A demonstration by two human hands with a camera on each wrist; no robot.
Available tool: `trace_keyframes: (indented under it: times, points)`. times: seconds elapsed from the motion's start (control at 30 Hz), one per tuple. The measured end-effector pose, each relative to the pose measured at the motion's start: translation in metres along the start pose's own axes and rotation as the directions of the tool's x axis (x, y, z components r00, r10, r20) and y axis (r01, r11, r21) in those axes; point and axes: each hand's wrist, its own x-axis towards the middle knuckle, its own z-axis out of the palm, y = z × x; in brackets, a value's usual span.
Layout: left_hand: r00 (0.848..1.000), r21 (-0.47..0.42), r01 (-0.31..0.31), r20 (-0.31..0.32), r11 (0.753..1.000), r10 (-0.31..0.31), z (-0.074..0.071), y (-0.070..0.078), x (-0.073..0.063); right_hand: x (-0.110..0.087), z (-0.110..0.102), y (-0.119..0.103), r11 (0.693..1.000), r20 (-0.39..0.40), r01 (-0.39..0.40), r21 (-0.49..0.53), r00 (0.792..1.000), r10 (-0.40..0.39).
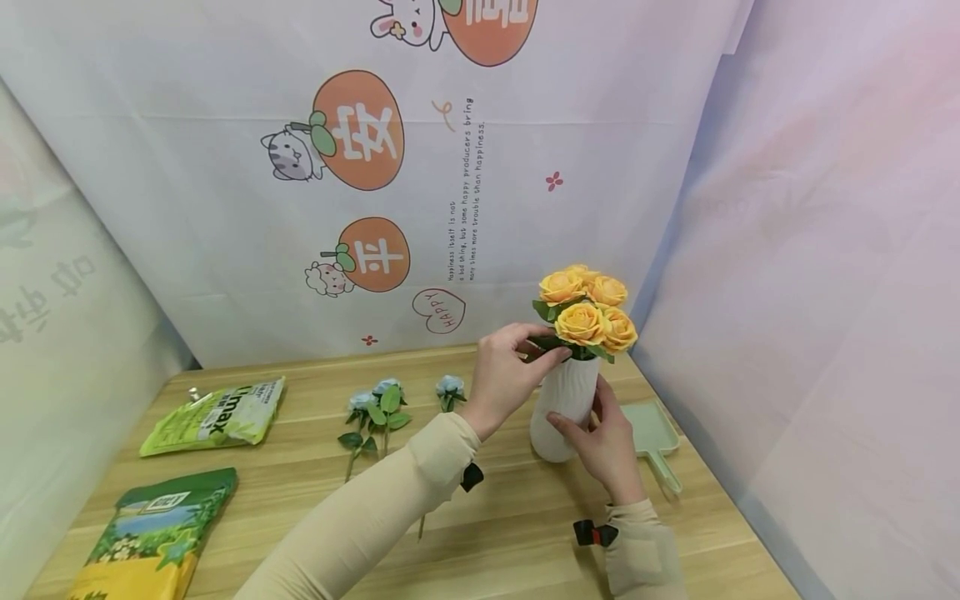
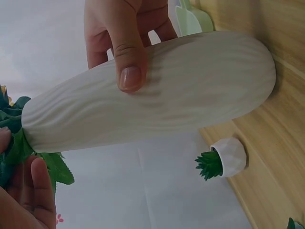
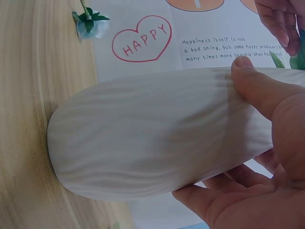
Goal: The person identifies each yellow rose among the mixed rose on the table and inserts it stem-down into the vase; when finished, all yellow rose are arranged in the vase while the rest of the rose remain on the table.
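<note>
A bunch of yellow artificial roses stands in a white ribbed vase, with green leaves spilling over the mouth. My right hand grips the vase around its middle, thumb on one side and fingers on the other. At the vase's mouth my left hand pinches the leaves and stems just under the blooms. The vase's base is down on the wooden table. The lower stems are hidden inside the vase.
Blue roses on stems lie left of the vase, another blue rose nearer it. A pale green dustpan-like scoop lies to the right. Two packaged bags, a lime one and a green-yellow one, are at left. A small potted succulent stands behind.
</note>
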Motion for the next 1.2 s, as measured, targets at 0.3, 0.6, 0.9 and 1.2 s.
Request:
trace_keyframes:
  times: [0.3, 0.6, 0.9, 1.2]
  points:
    - [1.000, 0.009, -0.002, -0.008, 1.000, 0.002, -0.002, -0.001, 0.000, 0.001, 0.001, 0.000, 1.000, 0.007, 0.002, 0.004, 1.000, -0.002]
    - [1.000, -0.002, -0.003, -0.008, 1.000, 0.003, -0.008, -0.001, -0.001, 0.001, 0.002, -0.001, 1.000, 0.017, -0.009, 0.017, 1.000, 0.008]
    - [1.000, -0.025, 0.019, -0.011, 1.000, -0.019, -0.030, -0.011, -0.010, 0.003, 0.004, -0.002, 1.000, 0.023, 0.001, 0.028, 1.000, -0.001]
    - [0.993, 0.040, 0.110, -0.049, 0.993, -0.108, -0.066, -0.030, -0.036, 0.001, 0.006, -0.001, 1.000, 0.007, 0.015, 0.000, 1.000, -0.015]
